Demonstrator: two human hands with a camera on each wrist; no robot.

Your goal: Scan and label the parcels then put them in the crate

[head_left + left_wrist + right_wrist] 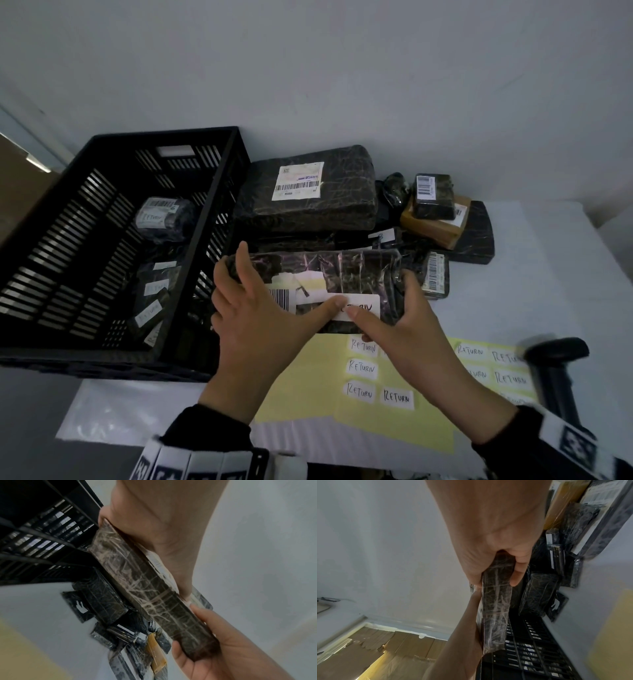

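While you hold one black-wrapped parcel point(318, 274) up between both hands, just right of the black crate point(68, 192), your left hand point(253, 318) grips its left end and your right hand point(407, 329) its right end, both thumbs pressing the one white RETURN label point(359, 306) on its face; part of the word is covered. Inside the crate you have at least three labelled parcels point(161, 216), dark and hard to separate. The pile point(308, 192) behind overlaps too much to count exactly. On the yellow sticker sheets point(376, 383) on the table point(548, 267), about eight RETURN labels show, some blurred. One barcode scanner point(555, 363) stands at right, partly cut off.
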